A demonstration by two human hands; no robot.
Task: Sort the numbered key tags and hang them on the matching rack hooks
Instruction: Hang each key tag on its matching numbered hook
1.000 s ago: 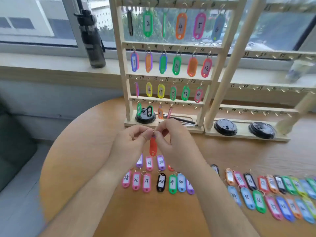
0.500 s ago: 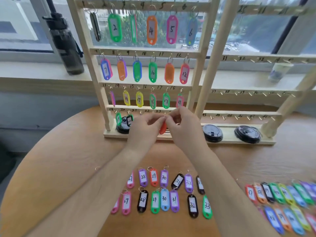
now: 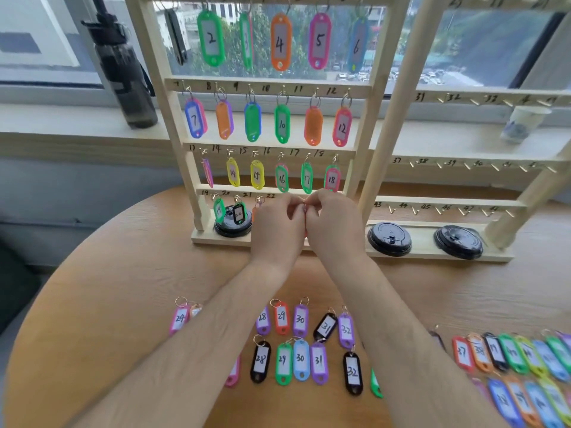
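Observation:
A wooden rack (image 3: 173, 131) stands at the table's far side, with numbered key tags hanging on its upper rows up to 18 (image 3: 332, 179). My left hand (image 3: 276, 230) and my right hand (image 3: 335, 227) meet at the bottom row, just right of the hook marked 22. Together they pinch the ring of an orange-red key tag (image 3: 306, 208), whose body is almost hidden between my hands. Tags 19 (image 3: 219, 210) and 20 (image 3: 238, 214) hang on that same row. Loose numbered tags (image 3: 301, 359) lie in rows on the table near me.
A second rack (image 3: 457, 165) to the right has bare hooks numbered from 31 on. Black lids (image 3: 389, 239) sit on the rack bases. A dark water bottle (image 3: 123, 69) and a small cup (image 3: 525, 123) stand on the window sill. More tags (image 3: 525, 366) lie at the right.
Both hands carried the orange-red tag from above the table up and forward to the rack's bottom row. The view moved closer to the rack.

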